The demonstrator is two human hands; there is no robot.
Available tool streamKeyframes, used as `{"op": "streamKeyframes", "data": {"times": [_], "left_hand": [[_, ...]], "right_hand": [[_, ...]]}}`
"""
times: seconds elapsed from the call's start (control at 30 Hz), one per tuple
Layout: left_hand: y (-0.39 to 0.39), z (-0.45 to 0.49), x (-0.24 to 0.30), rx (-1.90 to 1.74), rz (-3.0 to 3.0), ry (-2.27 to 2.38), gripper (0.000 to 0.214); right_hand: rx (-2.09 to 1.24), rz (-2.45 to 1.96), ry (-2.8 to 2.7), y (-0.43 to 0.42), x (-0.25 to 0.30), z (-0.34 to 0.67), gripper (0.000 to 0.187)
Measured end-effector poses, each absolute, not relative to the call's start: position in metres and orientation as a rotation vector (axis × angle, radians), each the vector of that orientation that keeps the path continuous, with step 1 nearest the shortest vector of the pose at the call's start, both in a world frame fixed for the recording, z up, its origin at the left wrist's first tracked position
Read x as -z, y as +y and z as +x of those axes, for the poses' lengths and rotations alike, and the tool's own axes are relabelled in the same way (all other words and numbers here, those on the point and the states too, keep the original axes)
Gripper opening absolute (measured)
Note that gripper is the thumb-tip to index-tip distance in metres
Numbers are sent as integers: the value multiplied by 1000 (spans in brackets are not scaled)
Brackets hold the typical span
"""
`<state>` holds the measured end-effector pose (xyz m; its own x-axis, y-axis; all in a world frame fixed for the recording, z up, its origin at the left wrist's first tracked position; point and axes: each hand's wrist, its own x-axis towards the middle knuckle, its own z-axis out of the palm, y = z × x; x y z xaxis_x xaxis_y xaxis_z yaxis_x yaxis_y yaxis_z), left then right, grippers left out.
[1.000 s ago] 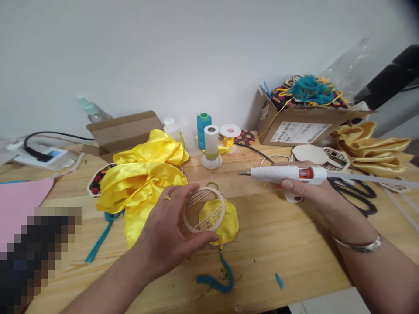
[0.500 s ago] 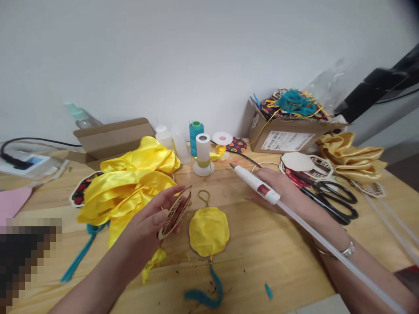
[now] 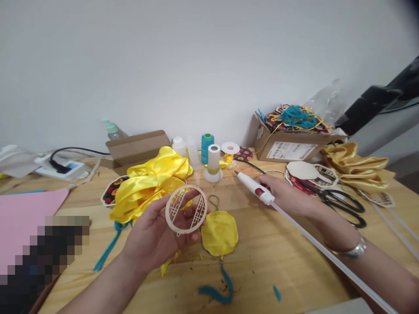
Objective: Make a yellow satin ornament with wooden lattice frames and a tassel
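While your left hand [image 3: 149,239] gripped a latticed ring [image 3: 198,213], baring its face, your right hand [image 3: 282,192] gripped a glue gun [image 3: 251,185].

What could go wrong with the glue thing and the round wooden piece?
The right hand holds a glue gun; if its bare metal tip is hot, it might burn skin. The round wooden frame in the left hand looks thin and cut-out, so it might snap if squeezed. The long clear stick behind the gun may catch on something.

L hand [image 3: 153,240] palm up, half-curled, R hand [image 3: 279,192] gripping, forearms [image 3: 104,277] angled in
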<state>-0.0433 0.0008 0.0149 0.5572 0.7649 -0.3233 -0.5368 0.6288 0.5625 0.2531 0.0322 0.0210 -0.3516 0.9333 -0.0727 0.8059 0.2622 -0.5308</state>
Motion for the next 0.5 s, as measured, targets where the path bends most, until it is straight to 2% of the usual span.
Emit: {"op": "streamKeyframes", "data": {"times": [0.17,0.5], "left_hand": [[2,-43,-14,-799,451,545,42],[1,-45,-14,-799,490,603,44]], "right_hand": [[-603,-1624,-2403,44,-21,258,19],[-488,-1551,-2544,40,-24,271,37]]}}
